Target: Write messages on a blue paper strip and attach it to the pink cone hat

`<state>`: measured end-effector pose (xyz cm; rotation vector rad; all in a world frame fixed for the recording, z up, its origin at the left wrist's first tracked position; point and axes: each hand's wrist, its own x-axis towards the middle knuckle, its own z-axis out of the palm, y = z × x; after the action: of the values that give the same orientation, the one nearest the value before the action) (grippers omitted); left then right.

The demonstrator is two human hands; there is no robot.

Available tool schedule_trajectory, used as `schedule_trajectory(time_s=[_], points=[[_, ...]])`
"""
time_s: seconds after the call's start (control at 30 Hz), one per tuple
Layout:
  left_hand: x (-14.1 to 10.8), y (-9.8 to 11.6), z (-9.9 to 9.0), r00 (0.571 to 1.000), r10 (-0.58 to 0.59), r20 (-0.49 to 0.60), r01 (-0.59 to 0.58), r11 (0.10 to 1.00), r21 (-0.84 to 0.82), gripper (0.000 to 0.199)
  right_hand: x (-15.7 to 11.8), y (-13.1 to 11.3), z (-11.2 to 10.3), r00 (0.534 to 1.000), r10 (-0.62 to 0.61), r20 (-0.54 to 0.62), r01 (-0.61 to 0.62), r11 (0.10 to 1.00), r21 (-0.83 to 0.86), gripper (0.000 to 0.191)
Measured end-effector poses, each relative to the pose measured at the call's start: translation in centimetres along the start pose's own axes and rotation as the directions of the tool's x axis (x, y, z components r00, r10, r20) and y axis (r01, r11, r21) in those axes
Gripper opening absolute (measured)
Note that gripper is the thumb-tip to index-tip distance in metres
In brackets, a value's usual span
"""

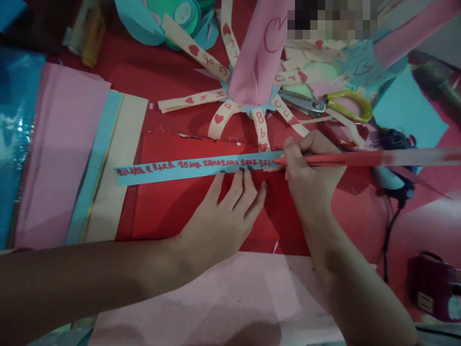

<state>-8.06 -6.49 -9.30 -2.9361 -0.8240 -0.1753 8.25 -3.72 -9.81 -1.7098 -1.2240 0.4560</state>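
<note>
I see a blue strip [194, 167] at centre, red-lettered from nine o'clock nearly to three, a short end bare. The right hand [315, 181] grips a red pen [345, 159]; the left hand [228, 214], fingers spread, steadies the strip.

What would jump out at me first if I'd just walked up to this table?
Probably the pink paper tube at top centre, with lettered strips fanning around its base. Just below, a light-blue strip with red writing stands out: the left fingers rest at its lower edge, and the right fingers hold a red pen at the writing's right end.
</note>
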Motion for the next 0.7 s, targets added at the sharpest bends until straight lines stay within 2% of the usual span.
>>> schedule_trajectory(time_s=[0.4, 0.7], points=[[0.03, -0.01, 0.13, 1.0, -0.006, 0.0, 0.006, 1.0, -0.002, 0.048, -0.05, 0.02, 0.04, 0.999, -0.039, -0.021, 0.037, 0.996, -0.085, 0.039], [0.03, 0.03, 0.07, 1.0, -0.001, 0.0, 0.001, 1.0, 0.008, 0.048, -0.01, 0.02, 0.02, 0.999, -0.041, -0.036, 0.038, 0.997, -0.073, 0.04]])
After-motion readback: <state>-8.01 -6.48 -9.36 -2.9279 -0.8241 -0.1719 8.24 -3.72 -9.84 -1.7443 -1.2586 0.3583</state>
